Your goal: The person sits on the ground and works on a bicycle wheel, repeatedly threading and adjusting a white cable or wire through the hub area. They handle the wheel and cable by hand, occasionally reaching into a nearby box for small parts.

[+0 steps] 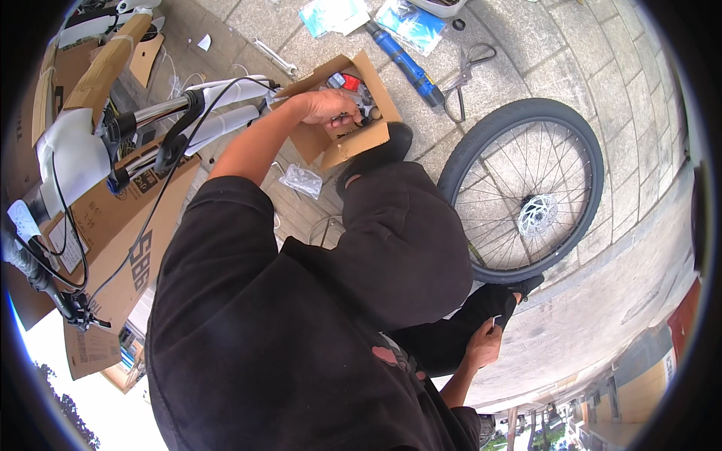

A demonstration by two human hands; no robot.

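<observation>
My left hand (331, 107) reaches into a small open cardboard box (357, 144). Its fingers are curled down among small parts; what they pinch is hidden. Inside the box lie a red piece (350, 82) and several small bagged and dark parts. My right hand (483, 346) is low on the right, beside my leg, closed round a short thin white stick (495, 320). A bicycle wheel (594, 165) with a black tyre and a silver brake disc (538, 216) lies flat on the paving, right of my knee.
On the left, a bicycle frame with wrapped fork tubes (226, 124) leans over large cardboard (124, 248). Beyond the box lie a wrench (274, 56), a blue-and-black tube (406, 64), scissors (460, 83) and blue-white packets (412, 26). A clear plastic bag (301, 181) lies near the box.
</observation>
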